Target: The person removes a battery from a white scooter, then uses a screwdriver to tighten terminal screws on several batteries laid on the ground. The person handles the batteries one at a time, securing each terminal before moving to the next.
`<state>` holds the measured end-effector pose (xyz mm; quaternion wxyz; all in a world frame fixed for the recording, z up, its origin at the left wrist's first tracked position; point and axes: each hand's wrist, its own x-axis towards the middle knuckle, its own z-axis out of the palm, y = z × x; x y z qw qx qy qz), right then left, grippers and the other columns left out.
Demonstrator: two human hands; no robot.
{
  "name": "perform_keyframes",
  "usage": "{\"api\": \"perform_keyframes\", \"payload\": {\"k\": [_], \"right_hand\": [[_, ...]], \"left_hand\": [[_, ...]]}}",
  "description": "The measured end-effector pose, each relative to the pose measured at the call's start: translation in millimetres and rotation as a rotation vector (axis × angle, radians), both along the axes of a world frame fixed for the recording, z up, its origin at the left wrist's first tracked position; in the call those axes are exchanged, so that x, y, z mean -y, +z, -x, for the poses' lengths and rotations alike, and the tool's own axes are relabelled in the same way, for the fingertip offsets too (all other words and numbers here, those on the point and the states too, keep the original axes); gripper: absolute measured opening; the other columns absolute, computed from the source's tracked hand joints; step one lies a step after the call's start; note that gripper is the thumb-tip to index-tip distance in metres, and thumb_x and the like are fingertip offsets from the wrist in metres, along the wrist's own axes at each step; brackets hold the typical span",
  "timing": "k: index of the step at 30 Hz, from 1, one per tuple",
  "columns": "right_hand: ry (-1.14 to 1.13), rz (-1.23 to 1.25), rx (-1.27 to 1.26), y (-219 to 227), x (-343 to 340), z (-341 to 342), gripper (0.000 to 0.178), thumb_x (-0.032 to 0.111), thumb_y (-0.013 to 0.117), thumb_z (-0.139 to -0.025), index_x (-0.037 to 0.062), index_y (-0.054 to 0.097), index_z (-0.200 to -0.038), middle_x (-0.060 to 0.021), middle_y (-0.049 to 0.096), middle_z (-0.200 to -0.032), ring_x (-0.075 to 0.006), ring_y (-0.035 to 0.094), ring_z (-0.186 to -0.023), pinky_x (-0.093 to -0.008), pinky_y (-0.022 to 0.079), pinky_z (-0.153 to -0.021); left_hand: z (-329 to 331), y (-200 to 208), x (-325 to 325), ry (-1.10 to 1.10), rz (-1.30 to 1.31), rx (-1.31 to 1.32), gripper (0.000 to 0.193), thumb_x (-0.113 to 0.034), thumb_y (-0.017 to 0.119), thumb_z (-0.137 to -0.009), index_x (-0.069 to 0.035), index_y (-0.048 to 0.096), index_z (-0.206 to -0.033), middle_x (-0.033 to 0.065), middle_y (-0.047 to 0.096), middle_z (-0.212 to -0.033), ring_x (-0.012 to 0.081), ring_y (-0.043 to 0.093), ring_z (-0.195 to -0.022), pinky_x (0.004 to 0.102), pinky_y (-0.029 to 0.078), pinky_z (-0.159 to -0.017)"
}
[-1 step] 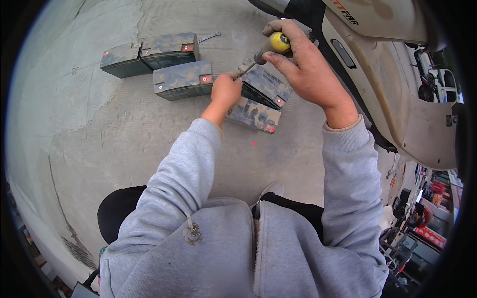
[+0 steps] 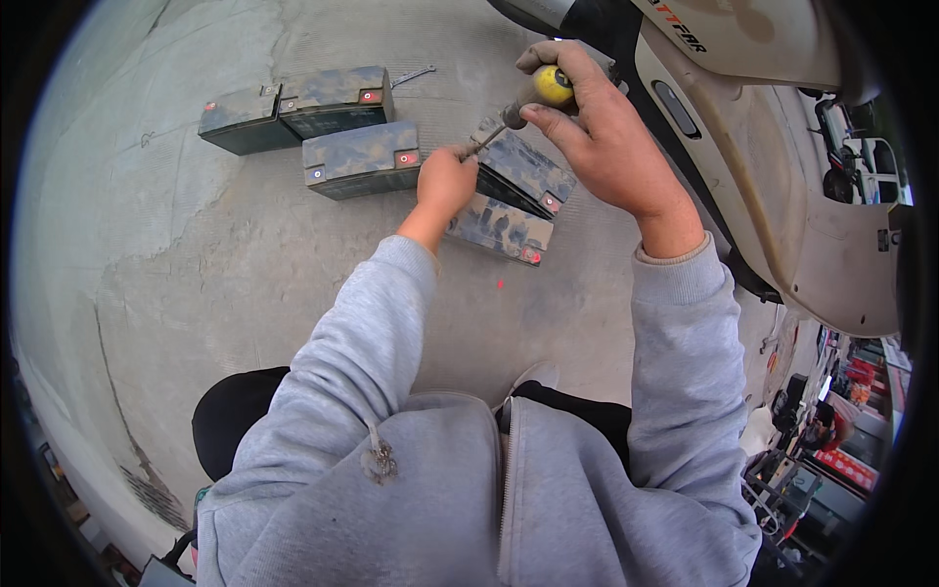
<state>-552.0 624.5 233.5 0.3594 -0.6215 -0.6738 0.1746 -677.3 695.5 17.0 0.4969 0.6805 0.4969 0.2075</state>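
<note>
My right hand (image 2: 626, 142) is wrapped round the yellow and dark handle of a screwdriver (image 2: 553, 85). Its thin shaft slants down to the left, toward the fingertips of my left hand (image 2: 447, 184). Those fingers are pinched together around the shaft's lower end, over the far end of a dusty dark battery (image 2: 528, 164); whatever else they hold is hidden. A second battery (image 2: 501, 229) lies close alongside on the near side, with a red terminal at its right end. Just left of my left hand sits another battery (image 2: 360, 149) with a red terminal corner.
Two more batteries (image 2: 240, 106) (image 2: 335, 88) stand end to end at the far left. Beside them a metal wrench (image 2: 413, 74) lies on the concrete floor (image 2: 293, 264). A pale scooter body (image 2: 743, 166) rises close on the right. A small red piece (image 2: 500, 285) lies nearer me.
</note>
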Motion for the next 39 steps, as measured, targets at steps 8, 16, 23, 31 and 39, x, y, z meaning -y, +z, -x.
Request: {"api": "perform_keyframes", "payload": {"k": [8,16,23,31,39], "right_hand": [[0.021,0.044,0.046,5.0,-5.1,12.0,0.035,0.000,0.059,-0.091,0.0062,0.050,-0.124,-0.0095,0.061,-0.105,-0.0194,0.064,-0.093,-0.0331,0.050,-0.084],[0.021,0.008,0.098,5.5,-6.4,11.1,0.029,0.007,0.065,-0.089,0.0049,0.052,-0.116,-0.0116,0.062,-0.093,-0.0242,0.064,-0.083,-0.0351,0.050,-0.075],[-0.247,0.019,0.325,-0.4,-18.8,3.2,0.035,0.030,0.072,-0.084,0.0047,0.050,-0.095,-0.0146,0.064,-0.094,-0.0374,0.063,-0.083,-0.0456,0.049,-0.066],[-0.089,-0.150,0.277,-2.1,-25.3,-6.8,0.032,0.032,0.066,-0.088,0.0041,0.053,-0.097,-0.0141,0.064,-0.091,-0.0360,0.064,-0.082,-0.0444,0.050,-0.066],[-0.144,-0.269,0.184,-4.3,-23.7,-7.2,0.041,0.043,0.071,-0.083,0.0054,0.056,-0.091,-0.0113,0.066,-0.088,-0.0324,0.065,-0.079,-0.0434,0.049,-0.061]], "left_hand": [[1.3,2.6,4.0,0.013,-0.004,0.011,0.030,-0.018,0.064,-0.089,-0.003,0.070,-0.114,0.0196,0.072,-0.099,0.0283,0.070,-0.092,0.0328,0.052,-0.083],[7.5,5.3,6.7,0.046,0.006,0.152,0.029,-0.017,0.062,-0.092,0.000,0.069,-0.115,0.0125,0.072,-0.093,0.0215,0.067,-0.081,0.0308,0.051,-0.074],[31.6,105.0,-16.5,0.209,0.762,0.706,0.029,-0.016,0.053,-0.097,0.003,0.062,-0.116,-0.0071,0.041,-0.068,0.0050,0.032,-0.055,0.0214,0.027,-0.050],[90.2,243.0,2.8,0.229,0.703,0.535,0.024,-0.020,0.055,-0.098,-0.002,0.059,-0.114,-0.0061,0.037,-0.071,0.0034,0.032,-0.056,0.0178,0.027,-0.045],[125.8,238.1,26.7,0.433,0.779,0.613,0.029,-0.018,0.056,-0.098,0.001,0.054,-0.120,-0.0051,0.038,-0.072,0.0037,0.034,-0.059,0.0177,0.028,-0.045]]}}
